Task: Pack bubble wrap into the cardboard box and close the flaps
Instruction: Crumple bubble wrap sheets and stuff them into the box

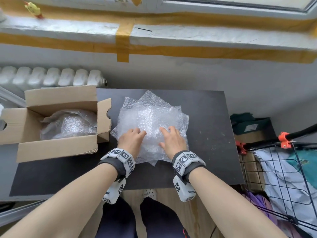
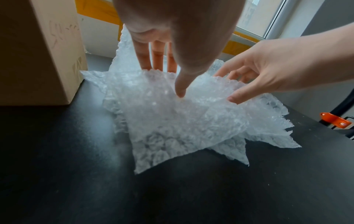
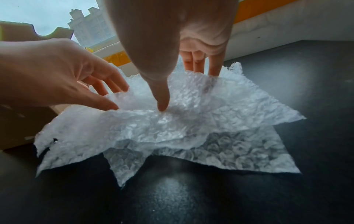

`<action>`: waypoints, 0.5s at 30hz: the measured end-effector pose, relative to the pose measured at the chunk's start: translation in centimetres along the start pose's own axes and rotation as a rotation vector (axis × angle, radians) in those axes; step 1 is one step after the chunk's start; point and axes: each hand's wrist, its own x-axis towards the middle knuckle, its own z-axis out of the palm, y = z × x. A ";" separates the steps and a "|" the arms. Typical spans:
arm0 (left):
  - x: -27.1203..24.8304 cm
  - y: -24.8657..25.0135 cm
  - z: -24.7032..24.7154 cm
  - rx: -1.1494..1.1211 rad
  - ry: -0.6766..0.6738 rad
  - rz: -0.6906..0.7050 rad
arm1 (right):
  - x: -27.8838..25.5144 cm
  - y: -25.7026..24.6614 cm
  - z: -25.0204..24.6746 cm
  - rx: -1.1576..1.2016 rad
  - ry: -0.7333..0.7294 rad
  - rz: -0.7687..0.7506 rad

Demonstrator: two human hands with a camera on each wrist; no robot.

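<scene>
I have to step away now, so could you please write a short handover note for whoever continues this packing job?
Left hand: fingers and thumb gathering the top bubble wrap sheet, grip not yet closed.
Right hand: the same, on that sheet's right side.
Loose bubble wrap stack: on the black table, right of the cardboard box.
Done: one wad of bubble wrap is already in the box.
Left: pack the stacked sheets, then close the flaps, all still open.

Before you, a dark table (image 1: pixel 205 152) carries an open cardboard box (image 1: pixel 56 148) at its left and overlapping bubble wrap sheets (image 1: pixel 154 115) at its centre.
</scene>
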 end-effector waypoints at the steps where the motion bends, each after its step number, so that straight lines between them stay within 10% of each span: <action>1: 0.0 0.0 0.0 -0.007 0.010 0.004 | -0.1 -0.1 -0.2 0.006 0.009 -0.010; 15: -1.6 3.0 -7.4 -0.153 0.349 0.150 | -2.5 -0.5 -7.8 0.132 0.280 -0.011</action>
